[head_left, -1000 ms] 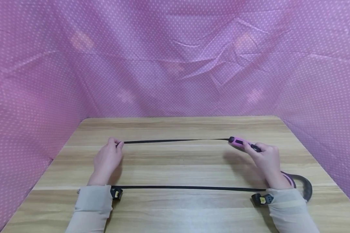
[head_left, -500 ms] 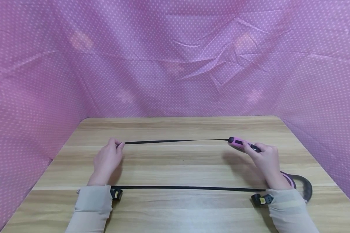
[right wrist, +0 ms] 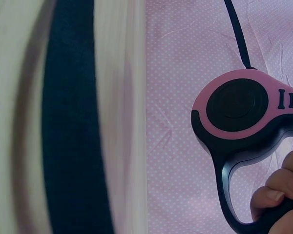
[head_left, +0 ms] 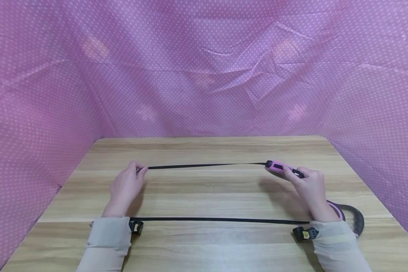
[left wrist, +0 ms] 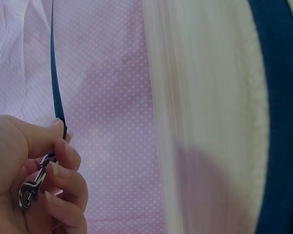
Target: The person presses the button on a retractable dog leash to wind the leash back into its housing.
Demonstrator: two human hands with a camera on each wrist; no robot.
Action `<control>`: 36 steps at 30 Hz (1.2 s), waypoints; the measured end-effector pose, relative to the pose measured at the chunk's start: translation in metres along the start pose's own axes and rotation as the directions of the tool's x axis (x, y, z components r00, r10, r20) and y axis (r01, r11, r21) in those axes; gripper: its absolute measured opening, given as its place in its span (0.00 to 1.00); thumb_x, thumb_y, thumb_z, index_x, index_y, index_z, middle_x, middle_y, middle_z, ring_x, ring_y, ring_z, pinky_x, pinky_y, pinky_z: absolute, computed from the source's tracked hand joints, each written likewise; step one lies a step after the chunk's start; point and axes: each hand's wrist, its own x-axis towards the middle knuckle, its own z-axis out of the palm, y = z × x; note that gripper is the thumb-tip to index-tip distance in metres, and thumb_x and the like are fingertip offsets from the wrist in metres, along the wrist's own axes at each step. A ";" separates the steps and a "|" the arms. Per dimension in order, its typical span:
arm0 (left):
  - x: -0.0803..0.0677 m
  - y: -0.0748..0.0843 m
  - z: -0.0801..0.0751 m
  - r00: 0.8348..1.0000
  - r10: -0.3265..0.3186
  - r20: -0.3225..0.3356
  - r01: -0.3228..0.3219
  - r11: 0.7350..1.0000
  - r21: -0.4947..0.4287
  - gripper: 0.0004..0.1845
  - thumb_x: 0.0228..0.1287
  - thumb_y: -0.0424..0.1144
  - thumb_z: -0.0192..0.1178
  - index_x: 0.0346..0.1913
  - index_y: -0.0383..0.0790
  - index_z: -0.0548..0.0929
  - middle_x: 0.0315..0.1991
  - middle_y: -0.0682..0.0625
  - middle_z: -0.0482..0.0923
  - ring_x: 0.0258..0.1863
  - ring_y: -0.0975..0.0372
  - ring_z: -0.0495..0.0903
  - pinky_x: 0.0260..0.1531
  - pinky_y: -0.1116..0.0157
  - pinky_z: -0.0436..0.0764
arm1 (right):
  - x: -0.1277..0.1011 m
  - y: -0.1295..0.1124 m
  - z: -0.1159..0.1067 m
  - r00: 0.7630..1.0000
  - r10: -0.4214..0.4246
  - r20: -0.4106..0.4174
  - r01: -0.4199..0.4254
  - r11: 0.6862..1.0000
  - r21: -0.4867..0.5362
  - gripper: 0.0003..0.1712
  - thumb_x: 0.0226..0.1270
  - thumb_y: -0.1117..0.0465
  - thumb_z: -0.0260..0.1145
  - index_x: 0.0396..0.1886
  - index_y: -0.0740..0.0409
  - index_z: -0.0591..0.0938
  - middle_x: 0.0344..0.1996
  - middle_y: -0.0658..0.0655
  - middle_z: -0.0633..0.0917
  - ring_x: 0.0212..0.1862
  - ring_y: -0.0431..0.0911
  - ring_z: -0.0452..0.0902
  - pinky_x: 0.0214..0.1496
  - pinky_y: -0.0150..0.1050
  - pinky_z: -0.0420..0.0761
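1. The left hand (head_left: 125, 186) pinched a strap (head_left: 190, 166), a metal clip (left wrist: 33, 189) within its curled fingers.
2. The right hand (head_left: 311, 189) gripped a pink-and-black leash (right wrist: 234, 105) above the table (head_left: 204, 198), strap stretched between both hands.
3. A second leash (head_left: 359, 218) lay nearer, apparently also pink and black, though the right arm (head_left: 338, 245) hid much.
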 end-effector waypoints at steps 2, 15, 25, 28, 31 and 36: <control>0.000 0.000 0.000 1.000 0.014 -0.019 -0.014 1.000 0.001 0.19 0.78 0.52 0.47 0.54 0.40 0.75 0.39 0.39 0.83 0.30 0.51 0.78 0.23 0.62 0.69 | -0.001 -0.001 -0.001 0.999 0.030 0.013 -0.030 1.000 0.005 0.27 0.60 0.58 0.72 0.06 0.57 0.71 0.06 0.46 0.68 0.11 0.33 0.55 0.15 0.31 0.58; -0.001 0.002 0.003 0.995 0.070 -0.073 -0.074 0.996 -0.043 0.15 0.77 0.48 0.51 0.51 0.43 0.80 0.40 0.45 0.87 0.39 0.47 0.83 0.28 0.58 0.73 | -0.001 -0.004 -0.002 0.996 0.076 0.039 -0.076 0.997 -0.007 0.24 0.62 0.56 0.70 0.10 0.60 0.76 0.08 0.48 0.71 0.13 0.37 0.58 0.16 0.32 0.59; 0.002 0.004 0.003 0.993 0.116 -0.022 -0.117 0.990 -0.079 0.14 0.77 0.43 0.49 0.52 0.43 0.83 0.46 0.44 0.86 0.36 0.52 0.80 0.27 0.61 0.71 | -0.002 -0.006 -0.002 0.993 0.100 0.062 -0.100 0.995 -0.010 0.23 0.63 0.54 0.70 0.12 0.61 0.79 0.09 0.50 0.73 0.13 0.37 0.60 0.17 0.32 0.60; 0.002 0.004 0.004 0.993 0.115 -0.005 -0.115 0.990 -0.082 0.14 0.77 0.41 0.48 0.52 0.43 0.82 0.47 0.43 0.86 0.32 0.55 0.77 0.25 0.63 0.68 | -0.001 -0.007 -0.002 0.992 0.103 0.069 -0.103 0.995 -0.012 0.24 0.64 0.54 0.70 0.12 0.61 0.79 0.09 0.50 0.73 0.13 0.37 0.60 0.17 0.33 0.60; 0.001 0.005 0.004 0.994 0.110 0.007 -0.109 0.990 -0.084 0.14 0.78 0.40 0.47 0.54 0.43 0.82 0.48 0.44 0.86 0.26 0.57 0.72 0.23 0.64 0.66 | -0.001 -0.008 -0.002 0.991 0.108 0.075 -0.107 0.994 -0.012 0.24 0.64 0.53 0.70 0.12 0.61 0.78 0.09 0.50 0.73 0.13 0.37 0.60 0.17 0.33 0.61; 0.002 0.006 0.004 0.993 0.114 0.021 -0.112 0.991 -0.074 0.16 0.77 0.36 0.45 0.59 0.42 0.80 0.47 0.47 0.86 0.23 0.59 0.70 0.23 0.64 0.65 | -0.001 -0.008 -0.003 0.991 0.109 0.082 -0.107 0.994 -0.025 0.24 0.64 0.53 0.69 0.12 0.61 0.78 0.10 0.51 0.74 0.14 0.38 0.61 0.18 0.33 0.61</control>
